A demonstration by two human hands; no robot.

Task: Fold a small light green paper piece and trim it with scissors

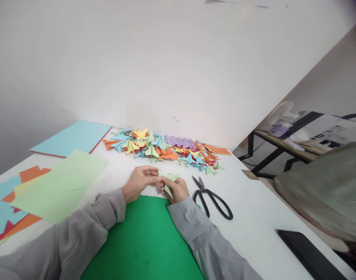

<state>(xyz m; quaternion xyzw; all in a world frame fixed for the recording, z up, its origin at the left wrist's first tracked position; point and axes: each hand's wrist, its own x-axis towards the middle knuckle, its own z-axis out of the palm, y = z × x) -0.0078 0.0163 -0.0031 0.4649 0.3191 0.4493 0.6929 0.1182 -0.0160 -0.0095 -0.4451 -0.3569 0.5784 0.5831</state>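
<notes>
Between my two hands is a small light-green folded paper plane [170,177], held above the far edge of a green sheet [139,237]. My left hand [142,181] closes thumb and fingers on its left tip. My right hand [177,188] pinches its body, with the thumb on top and part of the paper showing past the fingers. Just to the right of my right hand lie black-handled scissors [205,190] with their blades slightly apart. Beyond my hands spreads a pile of small folded paper planes [154,146] in several colours.
Light-green sheets [64,182] and coloured paper scraps [8,194] lie at the left. A light-blue sheet [72,138] rests at the back left against the wall. A black flat object [309,252] is at the front right. Past the table stands a low shelf [285,146].
</notes>
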